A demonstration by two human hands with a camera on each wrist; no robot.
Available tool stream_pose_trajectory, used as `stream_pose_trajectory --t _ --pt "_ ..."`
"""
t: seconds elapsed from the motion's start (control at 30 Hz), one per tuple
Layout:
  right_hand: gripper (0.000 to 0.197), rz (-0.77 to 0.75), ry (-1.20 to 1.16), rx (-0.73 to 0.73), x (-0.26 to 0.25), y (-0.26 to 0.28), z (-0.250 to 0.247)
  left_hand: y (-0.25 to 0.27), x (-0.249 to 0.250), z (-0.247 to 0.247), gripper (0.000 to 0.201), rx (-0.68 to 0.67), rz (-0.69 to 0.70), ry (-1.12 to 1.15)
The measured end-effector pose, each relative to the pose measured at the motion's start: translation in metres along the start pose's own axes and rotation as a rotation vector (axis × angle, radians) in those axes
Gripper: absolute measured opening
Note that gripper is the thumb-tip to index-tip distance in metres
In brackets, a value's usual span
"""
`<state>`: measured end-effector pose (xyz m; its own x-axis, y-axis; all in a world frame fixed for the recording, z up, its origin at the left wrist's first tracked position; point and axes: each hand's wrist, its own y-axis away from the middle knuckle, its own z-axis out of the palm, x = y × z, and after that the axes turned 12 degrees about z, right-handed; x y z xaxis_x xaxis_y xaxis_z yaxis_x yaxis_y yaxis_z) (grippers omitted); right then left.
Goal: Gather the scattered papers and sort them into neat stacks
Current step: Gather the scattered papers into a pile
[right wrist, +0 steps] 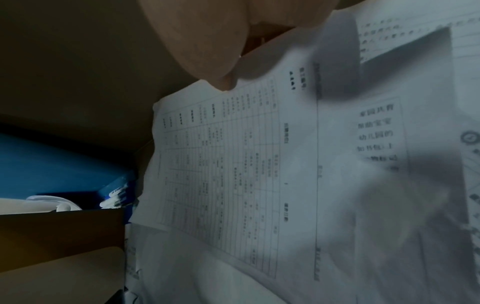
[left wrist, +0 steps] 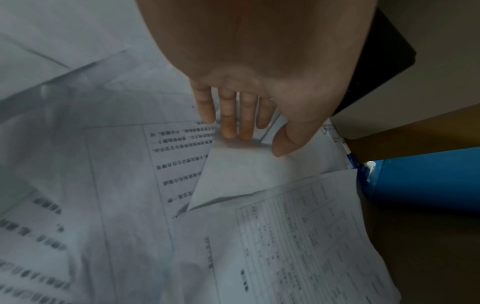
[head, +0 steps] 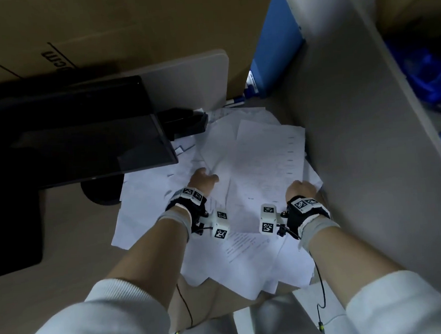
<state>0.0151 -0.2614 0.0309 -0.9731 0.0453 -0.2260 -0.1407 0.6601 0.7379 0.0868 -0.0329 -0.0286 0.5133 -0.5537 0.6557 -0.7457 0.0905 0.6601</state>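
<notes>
Right grip [head: 301,187] clamped on papers' [head: 253,165] edge, left grip [head: 204,179] pinching a sheet [left wrist: 233,174]

Left hand [left wrist: 259,72] fingers [left wrist: 228,125] pinch paper corner [left wrist: 233,168].

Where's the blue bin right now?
In the head view the blue bin stands at the far end of the desk, right of centre, just beyond the scattered papers and against the grey partition.

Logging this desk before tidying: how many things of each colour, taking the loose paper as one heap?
White: 1, the paper heap
Black: 2, the monitor and the small black box behind the heap
Blue: 1, the blue container
Total: 4
</notes>
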Motion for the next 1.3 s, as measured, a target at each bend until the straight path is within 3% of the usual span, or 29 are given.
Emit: stream_pose_trajectory --t 0.13,0.27,0.33,0.4,0.5,0.53,0.57,0.63,0.67,0.77,0.83,0.9,1.0,1.13,1.2,1.3 --pt "0.053 0.055 -0.158 -0.082 0.007 -0.021 0.016 0.003 -0.002 0.001 0.054 -0.034 -0.039 -0.059" --pt "0.037 -0.06 -0.152 -0.151 0.009 -0.022 0.025 0.01 -0.005 0.003 0.039 -0.081 -0.012 -0.124" --pt "0.041 -0.073 -0.142 -0.141 0.008 -0.019 0.024 0.014 -0.006 0.005 0.037 -0.087 -0.002 -0.082" --pt "0.048 -0.065 -0.092 -0.115 0.007 -0.018 0.021 0.02 -0.005 0.006 0.049 -0.046 0.001 -0.039" --pt "0.042 -0.045 -0.001 -0.088 0.005 -0.019 0.016 0.022 -0.002 0.007 0.086 0.011 0.034 0.015" --pt "0.04 -0.055 0.043 -0.102 0.005 -0.02 0.014 0.024 0.001 0.008 0.086 0.0 0.041 0.065" --pt "0.037 -0.072 0.091 -0.133 0.004 -0.021 0.013 0.027 0.005 0.011 0.073 -0.017 0.034 0.121" --pt "0.035 -0.106 0.14 -0.19 0.005 -0.02 0.012 0.029 0.004 0.017 0.027 -0.059 0.053 0.187" --pt "0.036 -0.137 0.119 -0.209 0.006 -0.021 0.012 0.033 0.006 0.02 0.017 -0.077 0.057 0.198" --pt "0.05 -0.238 0.004 -0.265 0.003 -0.02 0.014 0.038 0.002 0.025 0.039 -0.055 -0.004 0.237" --pt "0.056 -0.324 0.04 -0.378 -0.004 -0.014 0.019 0.037 0.002 0.023 0.044 -0.015 -0.037 0.222" --pt "0.044 -0.459 0.2 -0.475 -0.015 -0.009 0.025 0.035 0.001 0.021 0.049 0.042 -0.09 0.228" --pt "0.027 -0.638 0.347 -0.329 -0.035 -0.007 0.035 0.031 0.002 0.022 0.057 0.104 -0.177 0.28" --pt "0.035 -0.568 0.471 -0.08 -0.053 -0.029 0.033 0.021 0.006 0.022 0.06 0.222 -0.146 0.343" --pt "0.042 -0.541 0.543 -0.072 -0.058 -0.047 0.034 0.019 0.013 0.024 0.057 0.252 -0.15 0.425" --pt "0.063 -0.402 0.466 -0.198 -0.057 -0.069 0.041 0.013 0.019 0.03 0.037 0.213 -0.126 0.54"
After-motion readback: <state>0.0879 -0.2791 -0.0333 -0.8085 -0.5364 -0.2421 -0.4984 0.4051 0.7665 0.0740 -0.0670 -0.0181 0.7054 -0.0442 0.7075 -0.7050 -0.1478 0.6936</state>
